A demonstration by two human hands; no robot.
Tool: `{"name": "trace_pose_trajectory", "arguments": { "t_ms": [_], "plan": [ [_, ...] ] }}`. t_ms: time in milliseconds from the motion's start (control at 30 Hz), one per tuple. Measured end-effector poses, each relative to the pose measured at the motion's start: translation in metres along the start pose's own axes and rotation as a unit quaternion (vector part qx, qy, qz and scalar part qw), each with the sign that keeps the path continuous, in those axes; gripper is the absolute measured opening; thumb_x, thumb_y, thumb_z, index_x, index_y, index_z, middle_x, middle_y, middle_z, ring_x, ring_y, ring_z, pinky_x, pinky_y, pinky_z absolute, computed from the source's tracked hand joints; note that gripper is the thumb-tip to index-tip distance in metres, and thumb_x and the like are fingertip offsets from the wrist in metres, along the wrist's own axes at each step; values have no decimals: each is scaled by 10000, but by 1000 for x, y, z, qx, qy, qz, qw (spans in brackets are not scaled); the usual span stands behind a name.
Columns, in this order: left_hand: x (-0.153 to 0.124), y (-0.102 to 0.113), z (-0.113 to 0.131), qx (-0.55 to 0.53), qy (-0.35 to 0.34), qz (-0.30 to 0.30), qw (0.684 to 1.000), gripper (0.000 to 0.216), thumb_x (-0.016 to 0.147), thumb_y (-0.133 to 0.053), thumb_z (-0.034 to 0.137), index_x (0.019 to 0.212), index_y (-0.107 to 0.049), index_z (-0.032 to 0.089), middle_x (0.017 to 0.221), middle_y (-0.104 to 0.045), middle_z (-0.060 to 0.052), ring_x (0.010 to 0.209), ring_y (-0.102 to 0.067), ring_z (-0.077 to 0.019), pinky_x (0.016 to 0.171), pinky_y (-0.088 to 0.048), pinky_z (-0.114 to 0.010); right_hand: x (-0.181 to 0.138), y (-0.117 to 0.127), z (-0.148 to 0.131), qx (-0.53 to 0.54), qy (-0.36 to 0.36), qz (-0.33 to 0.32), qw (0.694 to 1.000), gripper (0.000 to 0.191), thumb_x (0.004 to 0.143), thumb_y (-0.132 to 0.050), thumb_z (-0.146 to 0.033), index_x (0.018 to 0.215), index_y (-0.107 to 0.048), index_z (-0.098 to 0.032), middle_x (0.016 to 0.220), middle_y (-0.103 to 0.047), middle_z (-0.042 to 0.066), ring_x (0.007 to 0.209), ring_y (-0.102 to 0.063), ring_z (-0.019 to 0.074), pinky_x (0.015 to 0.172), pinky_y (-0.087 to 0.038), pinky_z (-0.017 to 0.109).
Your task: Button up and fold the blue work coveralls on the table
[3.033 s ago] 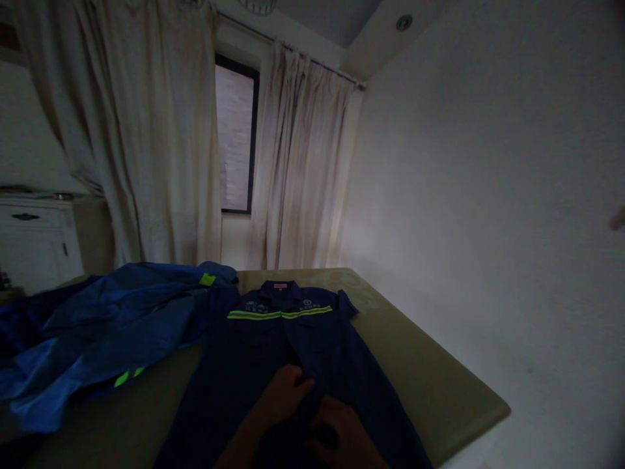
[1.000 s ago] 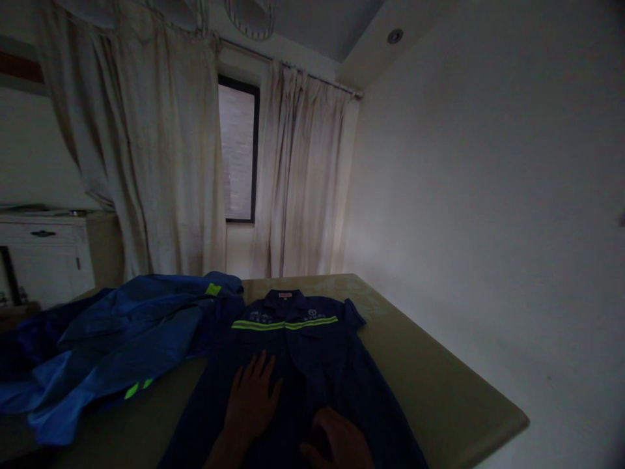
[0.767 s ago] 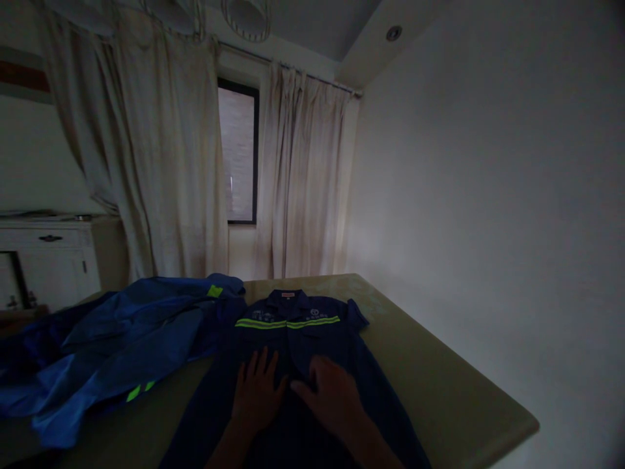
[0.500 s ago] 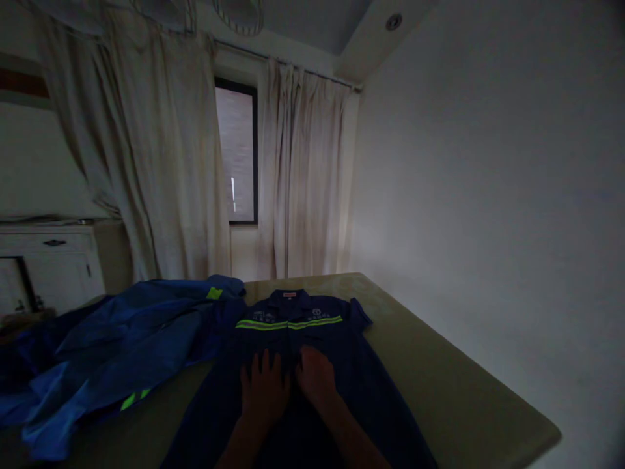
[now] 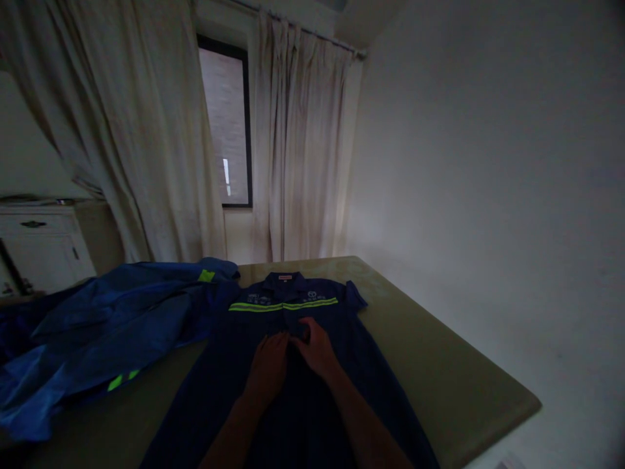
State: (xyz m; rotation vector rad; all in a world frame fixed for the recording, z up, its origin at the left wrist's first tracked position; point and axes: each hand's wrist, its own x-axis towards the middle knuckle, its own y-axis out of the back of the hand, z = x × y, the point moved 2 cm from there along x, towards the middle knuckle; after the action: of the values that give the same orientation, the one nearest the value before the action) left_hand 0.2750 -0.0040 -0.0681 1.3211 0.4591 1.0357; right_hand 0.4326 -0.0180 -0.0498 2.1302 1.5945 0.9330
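A dark navy work shirt (image 5: 234,384) with a yellow-green reflective stripe across the chest lies flat on the olive table (image 5: 430,365), collar pointing away from me. My left hand (image 5: 268,365) and my right hand (image 5: 315,348) rest together on the shirt's front placket, just below the stripe. Their fingertips meet at the centre line and appear to pinch the cloth there. The dim light hides the exact finger grip.
A heap of brighter blue workwear (image 5: 102,332) with reflective patches covers the table's left side. Cream curtains (image 5: 293,150) and a dark window (image 5: 227,124) stand behind. A white cabinet (image 5: 39,244) is at far left, a plain wall at right.
Both hands slid up the shirt front from near its lower part toward the chest. The left hand went from flat and spread to fingers drawn together beside the right.
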Motion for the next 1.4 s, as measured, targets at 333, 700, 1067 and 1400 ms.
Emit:
{"name": "trace_pose_trajectory", "arguments": {
  "t_ms": [333, 700, 1067, 1400],
  "plan": [
    [4, 4, 5, -72, -24, 16, 997, 539, 909, -366, 71, 1339, -664, 198, 1434, -640, -83, 1339, -569, -221, 1175, -401, -418, 0, -1, -4, -95, 67, -28, 993, 250, 978, -484, -186, 1055, -715, -242, 1075, -704, 46, 998, -673, 187, 903, -479, 279],
    [10, -1, 9, -76, -3, 2, 997, 513, 918, -374, 73, 1325, -660, 196, 1414, -641, -73, 1299, -579, -221, 1145, -412, -387, 12, -6, 16, -31, 13, -17, 999, 259, 921, -580, -270, 1108, -750, -215, 1151, -764, 76, 1141, -673, 272, 1038, -468, 384],
    [7, 0, 15, -89, 28, 10, 996, 480, 927, -388, 81, 1301, -665, 198, 1384, -651, -85, 1279, -578, -243, 1110, -409, -422, 10, -2, 18, -35, -3, 16, 999, 265, 934, -575, -373, 1086, -718, -211, 1140, -756, 92, 1128, -677, 283, 1020, -474, 390],
    [2, -6, 19, -148, 39, 29, 988, 555, 924, -382, 51, 1375, -636, 254, 1417, -652, -41, 1323, -560, -221, 1155, -377, -403, 6, 7, 17, 5, 17, 10, 1000, 341, 890, -572, -477, 1037, -733, -214, 1066, -769, 85, 1033, -697, 279, 951, -512, 374]
  ]
}}
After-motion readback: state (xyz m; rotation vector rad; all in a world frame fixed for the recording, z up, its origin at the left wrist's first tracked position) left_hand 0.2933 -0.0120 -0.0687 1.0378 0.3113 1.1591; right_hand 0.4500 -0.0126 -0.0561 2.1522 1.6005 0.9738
